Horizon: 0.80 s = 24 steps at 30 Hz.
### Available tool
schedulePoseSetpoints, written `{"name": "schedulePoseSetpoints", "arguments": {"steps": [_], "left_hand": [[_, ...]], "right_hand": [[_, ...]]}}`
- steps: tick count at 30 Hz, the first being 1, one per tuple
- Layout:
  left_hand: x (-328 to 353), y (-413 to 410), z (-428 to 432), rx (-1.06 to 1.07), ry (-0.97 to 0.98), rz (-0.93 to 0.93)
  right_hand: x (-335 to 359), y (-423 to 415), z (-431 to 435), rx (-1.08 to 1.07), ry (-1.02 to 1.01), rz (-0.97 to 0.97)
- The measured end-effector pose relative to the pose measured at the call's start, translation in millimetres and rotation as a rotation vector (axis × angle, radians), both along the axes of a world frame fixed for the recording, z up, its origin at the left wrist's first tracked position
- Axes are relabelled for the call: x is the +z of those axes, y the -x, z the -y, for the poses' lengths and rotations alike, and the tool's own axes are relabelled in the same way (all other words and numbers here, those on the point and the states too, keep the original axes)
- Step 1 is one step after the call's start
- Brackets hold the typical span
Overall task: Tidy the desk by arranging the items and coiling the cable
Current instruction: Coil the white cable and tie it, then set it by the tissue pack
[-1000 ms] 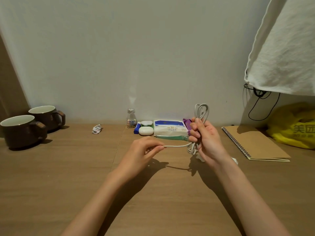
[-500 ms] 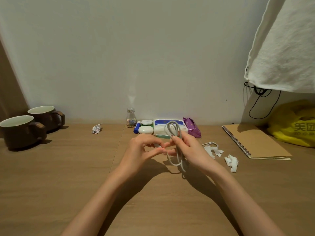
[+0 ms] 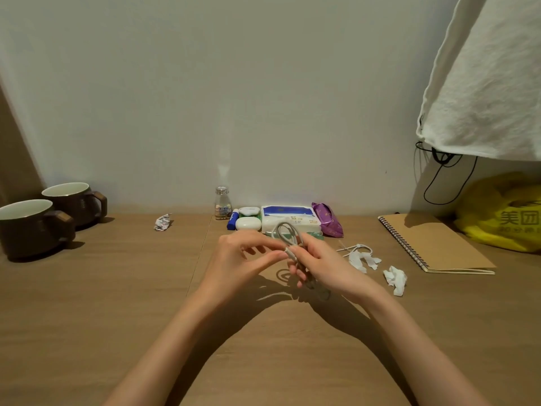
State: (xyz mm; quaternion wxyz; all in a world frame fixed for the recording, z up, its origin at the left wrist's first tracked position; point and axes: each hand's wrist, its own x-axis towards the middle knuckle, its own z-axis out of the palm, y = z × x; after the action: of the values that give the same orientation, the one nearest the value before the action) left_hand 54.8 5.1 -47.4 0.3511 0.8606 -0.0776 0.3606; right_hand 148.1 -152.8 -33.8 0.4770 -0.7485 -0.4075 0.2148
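My right hand (image 3: 325, 265) curls its fingers round the bundled grey cable (image 3: 288, 244), held above the middle of the desk (image 3: 117, 288), its loop standing up in front of the tissue pack (image 3: 288, 219). My left hand (image 3: 243, 259) pinches the cable's end between thumb and forefinger.

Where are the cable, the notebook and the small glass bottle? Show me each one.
cable (image 3: 281, 224), head view, top of its grey loop.
notebook (image 3: 436, 244), head view, middle of the brown cover.
bottle (image 3: 222, 204), head view, glass body.

White cloth (image 3: 483, 83) hangs right; black cord (image 3: 439, 157) beneath.
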Motion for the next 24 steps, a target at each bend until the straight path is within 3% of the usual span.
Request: {"name": "schedulePoseSetpoints", "arguments": {"steps": [7, 14, 18, 24], "left_hand": [[5.0, 2.9, 5.0, -0.002, 0.066, -0.008], [2.0, 1.5, 4.2, 0.208, -0.128, 0.102], [2.8, 0.6, 6.6, 0.261, -0.395, 0.071], [-9.4, -7.5, 5.9, 0.233, -0.735, -0.182]], "right_hand": [[1.1, 0.9, 0.7, -0.015, -0.051, -0.045], [1.2, 1.9, -1.7, -0.017, 0.003, -0.013], [-0.9, 1.3, -0.1, -0.023, 0.135, 0.209], [-6.2, 1.7, -0.5, 0.026, 0.352, 0.415]]}}
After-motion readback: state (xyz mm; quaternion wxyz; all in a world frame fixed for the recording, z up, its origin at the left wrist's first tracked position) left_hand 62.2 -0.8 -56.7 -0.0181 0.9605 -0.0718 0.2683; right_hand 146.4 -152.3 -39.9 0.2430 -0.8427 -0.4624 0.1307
